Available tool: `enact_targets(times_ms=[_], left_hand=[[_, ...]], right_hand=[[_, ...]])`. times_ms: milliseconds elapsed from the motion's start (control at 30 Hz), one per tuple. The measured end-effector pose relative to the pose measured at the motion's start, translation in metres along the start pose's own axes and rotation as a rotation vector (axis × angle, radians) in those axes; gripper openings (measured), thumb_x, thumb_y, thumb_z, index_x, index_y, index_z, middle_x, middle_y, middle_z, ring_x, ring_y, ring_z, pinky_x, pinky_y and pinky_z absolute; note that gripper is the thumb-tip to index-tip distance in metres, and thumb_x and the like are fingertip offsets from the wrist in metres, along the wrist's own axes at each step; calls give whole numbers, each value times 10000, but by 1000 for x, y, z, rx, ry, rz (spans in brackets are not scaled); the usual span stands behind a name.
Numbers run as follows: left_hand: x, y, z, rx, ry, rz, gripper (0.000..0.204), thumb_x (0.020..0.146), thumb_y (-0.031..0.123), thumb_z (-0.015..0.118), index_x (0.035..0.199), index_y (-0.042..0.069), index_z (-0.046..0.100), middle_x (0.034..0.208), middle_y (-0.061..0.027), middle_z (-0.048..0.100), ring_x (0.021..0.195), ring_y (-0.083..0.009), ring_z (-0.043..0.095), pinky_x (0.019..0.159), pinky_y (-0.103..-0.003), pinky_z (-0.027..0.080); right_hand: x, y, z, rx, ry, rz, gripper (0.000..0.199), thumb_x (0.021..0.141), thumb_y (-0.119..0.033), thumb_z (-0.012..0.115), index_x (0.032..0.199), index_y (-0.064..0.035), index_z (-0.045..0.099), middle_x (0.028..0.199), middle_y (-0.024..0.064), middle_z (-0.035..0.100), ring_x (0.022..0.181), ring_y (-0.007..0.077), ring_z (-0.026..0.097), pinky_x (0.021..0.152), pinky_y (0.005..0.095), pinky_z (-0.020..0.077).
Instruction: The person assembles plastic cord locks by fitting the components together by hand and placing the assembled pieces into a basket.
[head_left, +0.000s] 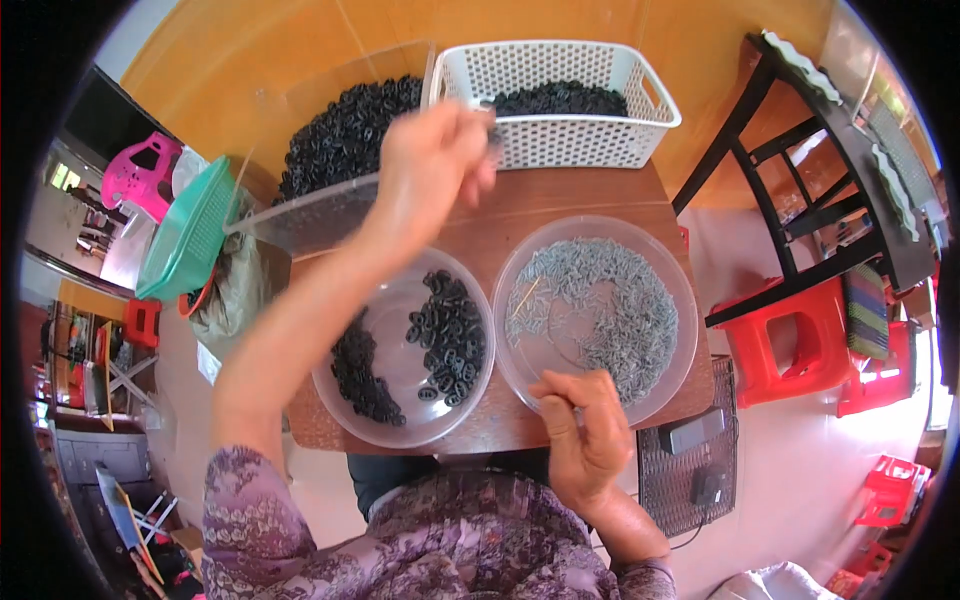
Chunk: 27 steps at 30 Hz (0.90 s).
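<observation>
Brown surface: two bowls sit nearest the body, presumably for short reach, holding black rings and grey pins. Left hand near basket, right hand near pins, fingers curled; each grip's closure and contents cannot be told.

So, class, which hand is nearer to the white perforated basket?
Left. The left hand is at the near left corner of the white basket; the right hand is farther off, at the near rim of the right bowl.
</observation>
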<state>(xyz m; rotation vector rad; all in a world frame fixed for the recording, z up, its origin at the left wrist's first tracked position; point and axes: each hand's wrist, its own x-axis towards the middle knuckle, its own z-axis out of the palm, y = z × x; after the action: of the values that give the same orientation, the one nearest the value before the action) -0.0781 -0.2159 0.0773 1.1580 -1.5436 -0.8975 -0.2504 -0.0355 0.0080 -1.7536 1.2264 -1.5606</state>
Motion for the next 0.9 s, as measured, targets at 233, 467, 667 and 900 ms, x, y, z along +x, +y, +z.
enact_targets(times_ms=[233,467,667,900], left_hand=[[-6,-9,-18,583,-27,314,205,838,8,553,1036,-10,602,882,-78,643,839,-121,597,722,-256,486],[-125,-68,-80,512,-229,-314,137,804,31,590,938,10,604,825,-121,642,758,-217,631,681,-307,481],[-148,-77,-80,462,-169,-104,146,769,3,603,914,5,592,801,-111,637,741,-209,629,668,-314,481],[-181,-65,-66,513,-455,94,138,705,61,646,804,22,557,721,-119,584,697,-297,598,624,-395,457]], right_hand=[[-15,8,-29,-52,-25,135,129,804,62,582,928,45,612,763,94,635,678,156,542,614,253,435],[-49,9,-36,-63,-90,197,97,838,29,572,925,37,614,768,92,618,703,156,579,639,248,440],[-58,-17,-15,-37,-119,176,104,830,34,572,925,40,614,770,95,624,709,162,580,637,251,444],[-66,-31,-3,-93,-145,59,132,763,76,617,892,46,617,736,107,625,648,225,563,584,294,445]])
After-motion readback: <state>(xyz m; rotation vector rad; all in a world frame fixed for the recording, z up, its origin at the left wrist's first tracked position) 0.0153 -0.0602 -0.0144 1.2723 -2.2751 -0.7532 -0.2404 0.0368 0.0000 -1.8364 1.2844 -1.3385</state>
